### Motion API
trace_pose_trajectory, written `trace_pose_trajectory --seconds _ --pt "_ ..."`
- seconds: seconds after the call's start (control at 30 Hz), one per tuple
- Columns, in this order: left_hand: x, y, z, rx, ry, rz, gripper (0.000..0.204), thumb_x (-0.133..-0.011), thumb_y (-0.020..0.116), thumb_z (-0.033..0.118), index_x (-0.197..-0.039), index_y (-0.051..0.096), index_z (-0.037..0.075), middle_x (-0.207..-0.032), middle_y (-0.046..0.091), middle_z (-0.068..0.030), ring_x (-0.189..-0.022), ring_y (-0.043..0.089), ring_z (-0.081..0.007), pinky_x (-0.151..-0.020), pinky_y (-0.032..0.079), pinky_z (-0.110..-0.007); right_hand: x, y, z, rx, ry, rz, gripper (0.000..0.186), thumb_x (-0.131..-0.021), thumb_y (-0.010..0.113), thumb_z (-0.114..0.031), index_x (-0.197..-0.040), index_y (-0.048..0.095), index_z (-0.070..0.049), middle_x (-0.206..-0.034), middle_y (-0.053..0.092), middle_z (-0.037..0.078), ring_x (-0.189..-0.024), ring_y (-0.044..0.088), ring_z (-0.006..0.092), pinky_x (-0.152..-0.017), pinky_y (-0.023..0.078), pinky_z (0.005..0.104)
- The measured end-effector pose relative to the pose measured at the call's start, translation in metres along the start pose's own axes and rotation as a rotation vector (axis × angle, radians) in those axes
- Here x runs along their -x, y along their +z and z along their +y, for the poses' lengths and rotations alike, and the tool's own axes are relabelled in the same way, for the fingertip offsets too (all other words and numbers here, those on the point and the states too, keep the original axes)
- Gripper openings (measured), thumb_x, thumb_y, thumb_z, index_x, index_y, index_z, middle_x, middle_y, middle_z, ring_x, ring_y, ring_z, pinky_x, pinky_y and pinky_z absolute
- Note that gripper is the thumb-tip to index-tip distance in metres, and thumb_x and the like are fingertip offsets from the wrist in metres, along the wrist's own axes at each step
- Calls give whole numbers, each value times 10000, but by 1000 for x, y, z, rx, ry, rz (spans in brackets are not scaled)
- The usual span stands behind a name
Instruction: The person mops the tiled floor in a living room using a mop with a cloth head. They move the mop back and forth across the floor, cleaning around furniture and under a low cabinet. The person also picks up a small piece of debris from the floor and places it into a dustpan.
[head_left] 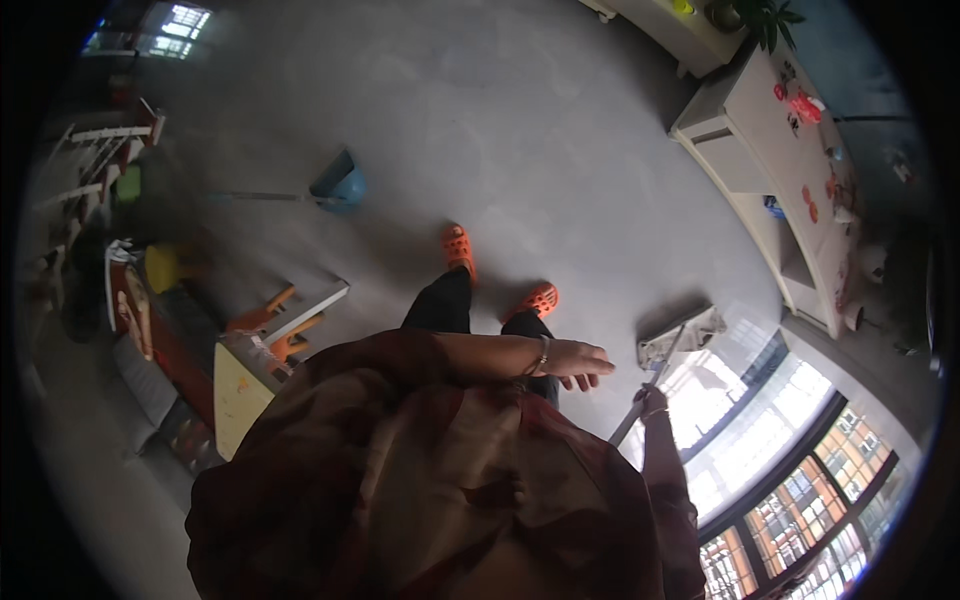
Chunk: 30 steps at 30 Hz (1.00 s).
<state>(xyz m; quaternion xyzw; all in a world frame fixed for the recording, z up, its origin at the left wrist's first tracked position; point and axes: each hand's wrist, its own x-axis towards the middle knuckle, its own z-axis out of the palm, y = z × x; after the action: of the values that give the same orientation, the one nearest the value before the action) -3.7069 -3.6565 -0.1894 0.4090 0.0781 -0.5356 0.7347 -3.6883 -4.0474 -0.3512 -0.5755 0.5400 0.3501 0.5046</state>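
My right hand [652,400] is wrapped around the pole of a flat mop, at the lower right. The mop's pale cloth head [684,336] lies on the floor beyond that hand, and its pole [625,425] slants back towards my body. Across my front reaches my left forearm, with a band at the wrist. My left hand [575,362] hangs in the air holding nothing, its fingers loosely stretched and apart, pointing towards the mop. It does not touch the pole.
A blue dustpan [340,184] with a long handle sits on the grey floor, ahead left of my orange clogs [458,250]. Stools and a pale-topped table [240,392] crowd the left. Along the right stand a white cabinet [740,165] and a bright window [800,500].
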Motion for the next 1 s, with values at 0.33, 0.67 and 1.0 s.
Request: trace_pose_trajectory --seconds 0.33,0.67,1.0 --pt "45 -79 -3 341 -63 187 557 -842 508 468 -1179 435 31 -941 486 -79 -735 528 -167 -607 508 -325 38 220 -17 785 -357 -386 66 -733 562 -48 -793 577 -69 -696 558 47 -640 549 144 -591 474 297" --pt "106 -112 -42 250 -272 309 211 -836 552 227 -897 506 31 -673 468 -1 -443 406 -68 -366 347 -225 23 316 17 -195 171 -186 331 -840 507 -156 -1035 389 84 -750 552 145 -699 580 276 -659 524 409" --pt "278 -138 -38 479 -143 638 178 -851 493 214 -789 467 49 -560 422 14 -394 366 -77 -347 301 -236 67 490 48 311 214 -602 136 -806 540 -99 -785 524 35 -780 599 194 -698 615 288 -577 546 390"
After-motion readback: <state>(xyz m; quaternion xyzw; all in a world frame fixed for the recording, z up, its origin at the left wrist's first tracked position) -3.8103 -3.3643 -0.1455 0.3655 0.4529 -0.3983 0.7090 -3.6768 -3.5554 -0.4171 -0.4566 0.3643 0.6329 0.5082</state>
